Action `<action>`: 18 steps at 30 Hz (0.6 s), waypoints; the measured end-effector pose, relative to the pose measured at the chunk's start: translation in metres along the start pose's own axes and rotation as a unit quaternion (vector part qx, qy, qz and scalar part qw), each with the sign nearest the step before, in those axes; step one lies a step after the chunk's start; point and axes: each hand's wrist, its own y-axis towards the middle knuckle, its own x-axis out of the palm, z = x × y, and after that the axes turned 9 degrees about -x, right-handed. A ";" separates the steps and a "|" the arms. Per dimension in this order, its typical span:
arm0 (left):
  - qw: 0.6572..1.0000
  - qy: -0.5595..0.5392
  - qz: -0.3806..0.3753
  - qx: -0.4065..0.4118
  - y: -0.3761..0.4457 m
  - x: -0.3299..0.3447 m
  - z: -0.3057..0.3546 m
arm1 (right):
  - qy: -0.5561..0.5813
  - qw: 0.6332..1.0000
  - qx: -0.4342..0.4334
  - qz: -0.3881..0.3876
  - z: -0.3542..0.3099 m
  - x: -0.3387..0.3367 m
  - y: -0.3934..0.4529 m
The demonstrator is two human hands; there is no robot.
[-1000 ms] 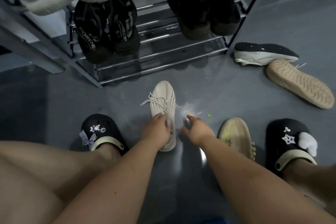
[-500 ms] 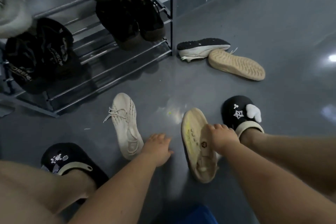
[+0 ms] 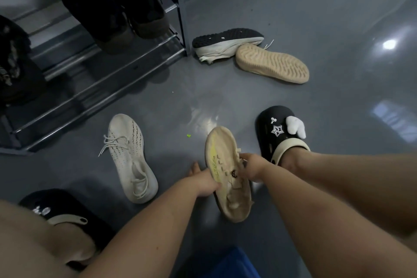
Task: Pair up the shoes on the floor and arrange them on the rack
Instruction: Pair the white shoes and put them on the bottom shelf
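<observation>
Grey floor [image 3: 293,7], smooth and glossy, fills the head view, with pale patches of reflected light at the right and in the middle. A metal shoe rack [image 3: 179,18] stands at the upper left, its tiers of bars carrying a pair of dark shoes [image 3: 112,7]. Just beside the rack's right post lie a white sneaker with a black sole [image 3: 225,42], tipped on its side, and a tan shoe [image 3: 273,64] turned sole up, the two touching. Near the middle a cream knit sneaker [image 3: 129,156] sits upright on the floor. Its mate, a yellowed sneaker [image 3: 222,165], is held between both hands: the right hand [image 3: 253,168] curls its fingers over the laces and the collar, and the left hand [image 3: 206,181] grips the other edge. The person's feet wear black clogs [image 3: 279,133] with charms, one at each side of the view.
</observation>
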 end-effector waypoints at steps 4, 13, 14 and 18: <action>0.984 -0.178 -0.009 0.000 0.003 0.000 -0.001 | 0.120 0.992 0.014 0.041 -0.003 0.001 0.001; 0.855 -0.517 0.018 0.029 0.004 -0.025 -0.030 | 0.363 0.918 0.013 0.158 -0.046 0.008 0.013; 0.841 -0.539 0.025 0.024 0.002 -0.026 -0.037 | 0.368 0.916 0.005 0.158 -0.053 0.010 0.013; 0.791 -0.609 0.051 0.025 -0.006 -0.032 -0.059 | 0.389 0.908 -0.026 0.156 -0.085 0.022 0.017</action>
